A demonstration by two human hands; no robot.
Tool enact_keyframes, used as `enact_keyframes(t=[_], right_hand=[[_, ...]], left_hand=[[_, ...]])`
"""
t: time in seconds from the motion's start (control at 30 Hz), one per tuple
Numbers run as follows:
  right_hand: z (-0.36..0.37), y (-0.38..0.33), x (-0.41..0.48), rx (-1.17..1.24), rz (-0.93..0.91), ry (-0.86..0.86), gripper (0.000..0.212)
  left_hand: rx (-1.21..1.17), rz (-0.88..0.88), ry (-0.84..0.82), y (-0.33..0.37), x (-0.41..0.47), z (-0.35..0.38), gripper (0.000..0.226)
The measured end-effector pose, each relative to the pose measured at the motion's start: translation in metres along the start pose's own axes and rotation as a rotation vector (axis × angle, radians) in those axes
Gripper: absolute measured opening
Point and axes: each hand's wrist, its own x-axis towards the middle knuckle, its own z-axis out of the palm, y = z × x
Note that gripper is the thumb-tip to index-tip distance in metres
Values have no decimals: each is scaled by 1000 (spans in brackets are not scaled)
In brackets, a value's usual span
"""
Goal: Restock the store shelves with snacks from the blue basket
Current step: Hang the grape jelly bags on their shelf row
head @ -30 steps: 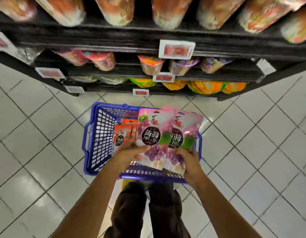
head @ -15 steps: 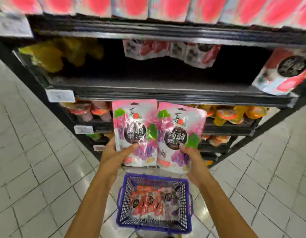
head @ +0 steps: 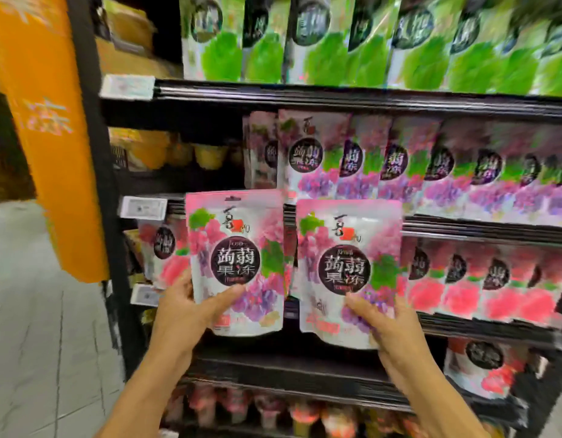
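I hold two pink-and-purple grape jelly pouches upright in front of the black store shelves. My left hand (head: 183,306) grips the left pouch (head: 237,248) at its lower left corner, thumb across the front. My right hand (head: 388,322) grips the right pouch (head: 349,257) at its lower right edge. The two pouches stand side by side, almost touching. Just above and behind them, a shelf (head: 462,227) carries a row of matching grape pouches (head: 399,165). The blue basket is out of view.
Green pouches (head: 336,42) fill the top shelf. Red strawberry pouches (head: 481,279) line the shelf to the right of my hands, with one more red pouch (head: 485,368) lower down. An orange pillar (head: 49,137) stands at the left, beside grey floor tiles (head: 36,343). Jelly cups (head: 178,153) sit on the shelf's left.
Both hands have raised the two pouches from over the basket up to shelf height. My view has tilted upward, so the basket has dropped out of sight.
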Motion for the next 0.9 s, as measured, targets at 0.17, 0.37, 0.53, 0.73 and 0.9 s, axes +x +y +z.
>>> enact_keyframes(t=[0.17, 0.37, 0.53, 0.73, 0.9], right_hand=[[8, -34, 43, -55, -119, 138, 21], [28, -53, 85, -203, -203, 169, 15], [57, -61, 108, -216, -210, 145, 16], [104, -67, 138, -148, -205, 134, 17], [134, -62, 159, -189, -191, 187, 25]], left_hand=[[4, 50, 37, 31, 32, 0, 50], [-19, 73, 49, 46, 66, -1, 45], [-27, 81, 33, 56, 93, -16, 57], [-7, 112, -3, 59, 117, -34, 55], [-19, 148, -59, 57, 131, -46, 49]])
